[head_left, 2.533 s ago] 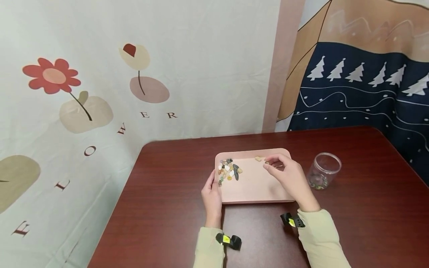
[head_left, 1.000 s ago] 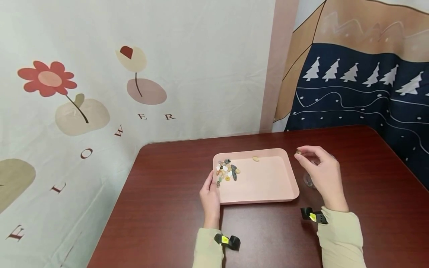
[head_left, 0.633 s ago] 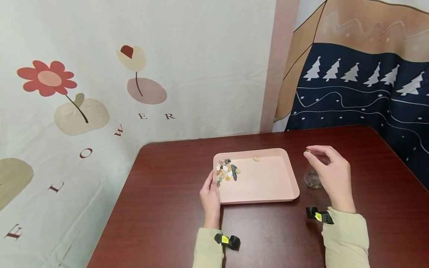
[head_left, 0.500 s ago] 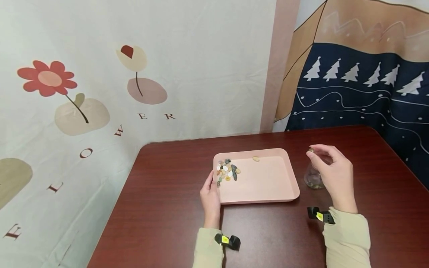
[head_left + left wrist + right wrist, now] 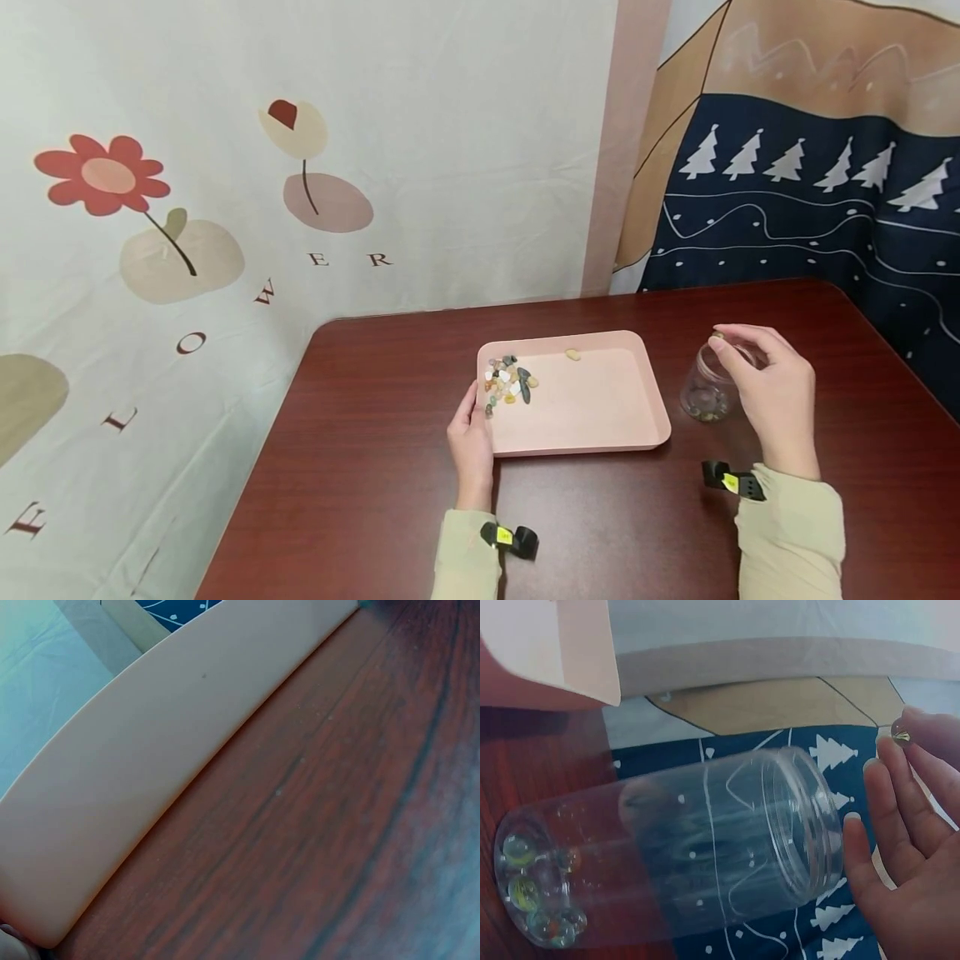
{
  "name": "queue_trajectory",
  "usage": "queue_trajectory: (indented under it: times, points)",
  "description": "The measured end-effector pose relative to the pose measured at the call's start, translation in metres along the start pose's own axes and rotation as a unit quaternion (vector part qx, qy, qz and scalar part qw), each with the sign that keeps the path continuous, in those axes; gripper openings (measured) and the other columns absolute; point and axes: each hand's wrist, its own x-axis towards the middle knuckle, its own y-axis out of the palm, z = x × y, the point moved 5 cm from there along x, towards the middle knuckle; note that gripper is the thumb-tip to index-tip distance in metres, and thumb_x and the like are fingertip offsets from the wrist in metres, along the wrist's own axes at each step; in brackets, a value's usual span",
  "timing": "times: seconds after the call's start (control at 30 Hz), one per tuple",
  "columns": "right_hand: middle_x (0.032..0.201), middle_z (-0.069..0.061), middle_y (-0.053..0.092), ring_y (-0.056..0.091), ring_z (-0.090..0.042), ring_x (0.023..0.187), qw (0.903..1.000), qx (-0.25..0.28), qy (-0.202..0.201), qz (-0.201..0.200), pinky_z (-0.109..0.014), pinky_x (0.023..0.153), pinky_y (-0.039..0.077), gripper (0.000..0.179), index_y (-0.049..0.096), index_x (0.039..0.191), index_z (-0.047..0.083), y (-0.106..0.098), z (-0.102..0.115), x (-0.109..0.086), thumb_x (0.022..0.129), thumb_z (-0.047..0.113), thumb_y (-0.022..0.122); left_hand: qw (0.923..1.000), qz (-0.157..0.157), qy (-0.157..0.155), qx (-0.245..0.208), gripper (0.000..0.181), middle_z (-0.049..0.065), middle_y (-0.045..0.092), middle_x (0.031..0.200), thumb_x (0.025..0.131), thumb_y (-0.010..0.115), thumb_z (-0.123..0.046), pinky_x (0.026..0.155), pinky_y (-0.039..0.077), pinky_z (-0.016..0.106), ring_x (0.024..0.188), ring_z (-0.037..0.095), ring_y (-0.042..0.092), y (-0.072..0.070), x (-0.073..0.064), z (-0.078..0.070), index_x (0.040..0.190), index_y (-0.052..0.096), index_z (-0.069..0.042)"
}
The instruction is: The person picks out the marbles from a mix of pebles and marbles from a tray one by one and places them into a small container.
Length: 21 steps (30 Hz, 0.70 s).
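My right hand (image 5: 776,396) pinches a small clear glass marble (image 5: 901,733) between thumb and forefinger, the other fingers spread. It is held just above the mouth of a clear plastic jar (image 5: 705,392). Several marbles (image 5: 523,894) lie on the jar's bottom. At the left side of a pink tray (image 5: 585,408), my left hand (image 5: 471,450) grips the rim. Seen from the left wrist, the tray's outer wall fills the upper left, with a bit of finger (image 5: 13,946) in the corner. A pile of mixed small stones (image 5: 513,385) lies in the tray's left part.
A single yellowish stone (image 5: 573,354) lies near the tray's far rim. The jar stands to the right of the tray on a dark red wooden table (image 5: 375,467). Behind the table hang a pale flower-print cloth (image 5: 465,167) and a navy tree-print cloth (image 5: 810,208).
My right hand has picked up the marble near the tray's far rim and carried it right, over the jar. The left hand has stayed at the tray's left side.
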Motion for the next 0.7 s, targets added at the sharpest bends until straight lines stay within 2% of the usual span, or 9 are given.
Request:
queue_trajectory:
  times: [0.13,0.37,0.7]
  points:
    - [0.102,0.006,0.062,0.053,0.0,0.09,0.9999,0.0,0.012,-0.004,-0.009,0.073,0.04,0.028,0.067,0.106,0.024,-0.003,-0.005,0.001,0.08,0.034,0.065,1.0,0.003,0.003,-0.003,0.035,-0.005,0.056,0.119,0.089,0.046,-0.005,0.092,0.039,0.026,0.112,0.006,0.047,0.0,0.0,0.0,0.121,0.057,-0.012]
    - [0.1,0.007,0.062,0.054,-0.002,0.095,0.9987,-0.003,0.047,-0.017,-0.013,0.075,0.039,0.031,0.064,0.111,0.027,-0.006,-0.014,0.001,0.081,0.036,0.063,1.0,0.003,0.004,0.003,0.034,-0.006,0.056,0.119,0.089,0.046,-0.006,0.095,0.037,0.028,0.114,0.006,0.045,-0.001,0.001,0.002,0.121,0.057,-0.012]
    - [0.106,0.007,0.061,0.054,-0.001,0.093,0.9963,-0.022,0.077,-0.032,-0.011,0.071,0.038,0.032,0.066,0.108,0.027,-0.01,-0.027,0.004,0.08,0.04,0.063,1.0,0.003,0.006,0.002,0.034,-0.007,0.056,0.119,0.089,0.046,-0.006,0.096,0.036,0.027,0.114,0.006,0.045,-0.001,0.001,0.001,0.121,0.057,-0.013]
